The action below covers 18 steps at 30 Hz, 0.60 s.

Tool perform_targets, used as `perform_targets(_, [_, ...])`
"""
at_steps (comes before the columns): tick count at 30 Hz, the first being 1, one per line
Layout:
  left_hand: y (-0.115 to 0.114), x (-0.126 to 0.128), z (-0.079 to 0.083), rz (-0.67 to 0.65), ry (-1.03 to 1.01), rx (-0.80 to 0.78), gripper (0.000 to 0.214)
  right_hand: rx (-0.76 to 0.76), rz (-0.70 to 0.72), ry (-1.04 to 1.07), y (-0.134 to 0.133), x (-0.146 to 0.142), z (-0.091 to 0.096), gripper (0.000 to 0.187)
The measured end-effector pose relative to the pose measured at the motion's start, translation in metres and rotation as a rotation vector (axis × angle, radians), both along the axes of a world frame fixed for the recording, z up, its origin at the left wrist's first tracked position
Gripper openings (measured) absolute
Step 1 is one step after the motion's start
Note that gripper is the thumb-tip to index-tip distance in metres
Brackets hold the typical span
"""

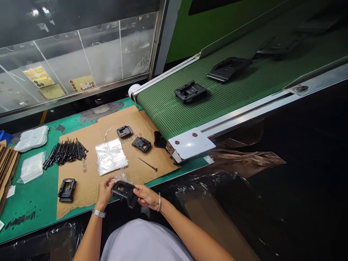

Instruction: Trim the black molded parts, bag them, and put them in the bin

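Both my hands hold one black plastic part over the near edge of the bench. My left hand grips its left end along with a bit of clear plastic film. My right hand pinches the part's right side. A stack of clear plastic bags lies on the brown cardboard sheet just beyond my hands. A pile of black pins lies to the left, and a single black pin to the right.
Three more black parts rest on the cardboard. The green conveyor belt slopes up to the right carrying further black parts. White bag bundles sit far left. Brown and clear plastic sheeting hangs below right.
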State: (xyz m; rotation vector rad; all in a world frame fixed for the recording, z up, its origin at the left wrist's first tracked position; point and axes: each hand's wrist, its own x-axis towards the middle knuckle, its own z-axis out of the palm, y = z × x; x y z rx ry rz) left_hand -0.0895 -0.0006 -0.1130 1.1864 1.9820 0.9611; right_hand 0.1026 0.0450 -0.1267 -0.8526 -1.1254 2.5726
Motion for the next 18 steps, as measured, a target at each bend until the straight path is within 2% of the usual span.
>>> perform_targets(3, [-0.013, 0.002, -0.007, -0.022, 0.039, 0.008, 0.031, 0.148, -0.126, -0.113, 0.003, -0.005, -0.018, 0.044])
perform_targets(6, [-0.022, 0.011, -0.012, 0.028, 0.142, 0.004, 0.029, 0.331, -0.231, -0.198, 0.002, -0.014, -0.029, 0.037])
perform_targets(9, [-0.019, 0.020, -0.012, 0.051, 0.391, 0.037, 0.032, 0.497, -0.267, -0.222, -0.002, -0.022, -0.032, 0.028])
perform_targets(11, [-0.012, 0.025, -0.010, -0.053, 0.594, 0.092, 0.030, 0.581, -0.265, -0.210, -0.003, -0.025, -0.031, 0.020])
perform_targets(13, [-0.007, 0.029, -0.006, -0.211, 0.694, 0.142, 0.029, 0.643, -0.273, -0.195, -0.002, -0.027, -0.030, 0.017])
perform_targets(16, [-0.006, 0.036, 0.005, -0.408, 0.659, 0.185, 0.025, 0.690, -0.322, -0.195, 0.002, -0.027, -0.027, 0.019])
perform_targets(18, [-0.009, 0.041, 0.015, -0.490, 0.648, 0.205, 0.024, 0.695, -0.365, -0.202, 0.004, -0.026, -0.024, 0.027])
